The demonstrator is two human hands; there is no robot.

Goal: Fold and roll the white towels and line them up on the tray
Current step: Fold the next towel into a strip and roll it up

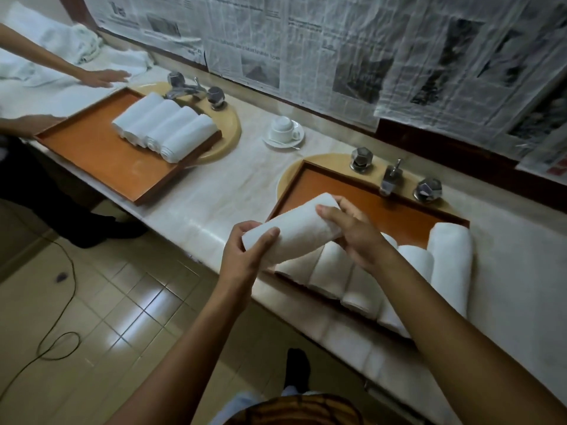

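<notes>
A rolled white towel (291,230) hangs above the left end of the tray (383,210). The left grip (245,256) curls round its near end and the right grip (352,228) clasps its far half. Beneath it, a row of rolled towels (331,268) lines the tray's near edge, by the near edge of the surface (233,185).

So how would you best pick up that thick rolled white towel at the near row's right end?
Grasp the thick rolled white towel around its middle, from above. It lies flat as a long cylinder, its left flank against the next white roll, so closing over the top probably keeps it wound.
</notes>
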